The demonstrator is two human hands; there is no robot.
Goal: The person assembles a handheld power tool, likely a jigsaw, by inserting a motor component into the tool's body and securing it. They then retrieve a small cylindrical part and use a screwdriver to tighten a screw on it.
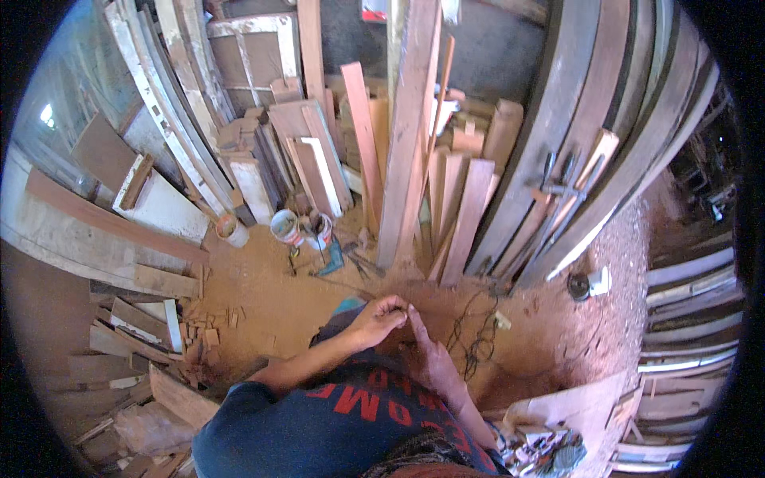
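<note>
My two hands meet in front of my dark blue shirt [319,426] with red lettering. My left hand [376,323] is closed, its fingers curled and pinched together at the tips. Those tips touch the outstretched index finger of my right hand [426,346]. Anything between the left fingertips is too small to make out. The right hand's other fingers are partly hidden, and I see nothing held in it.
Long boards [410,143] and thick planks [550,119] lean on the far wall. Clamps [558,191] hang at right. Buckets [284,227] and a teal power drill [331,260] stand ahead. A black cable [470,331] and wood scraps [209,336] lie on the dirt floor.
</note>
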